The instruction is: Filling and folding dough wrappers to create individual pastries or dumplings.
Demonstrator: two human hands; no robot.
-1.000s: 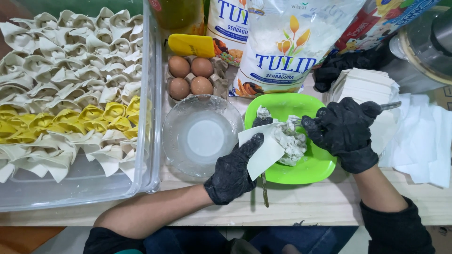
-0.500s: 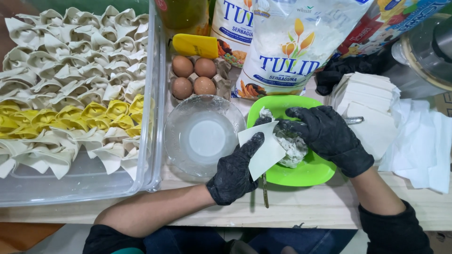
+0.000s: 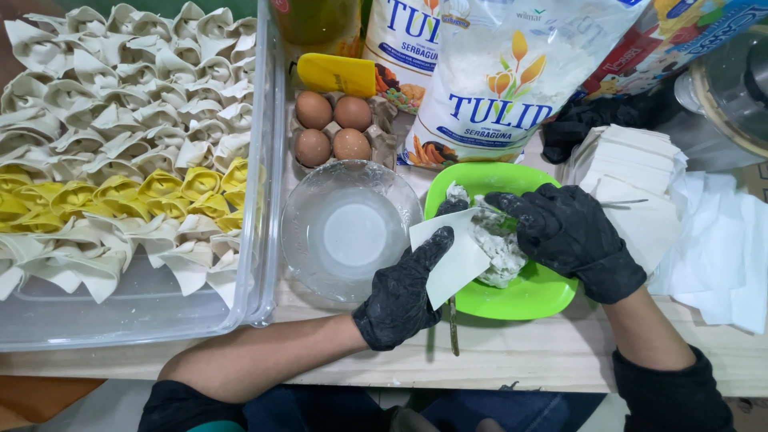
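Note:
My left hand, in a black glove, holds a square pale dough wrapper flat on its fingers at the left rim of a green plate. A mound of pale grey filling lies on that plate. My right hand, also gloved in black, rests over the filling and grips a thin metal utensil whose handle sticks out to the right. The utensil's tip is hidden under the glove.
A clear bin of folded white and yellow dumplings fills the left. A glass bowl of water, several brown eggs, flour bags, a stack of wrappers, white paper towels and another black glove surround the plate.
My right hand has slid left across the plate, onto the filling and closer to the wrapper. The left hand keeps the wrapper in nearly the same spot.

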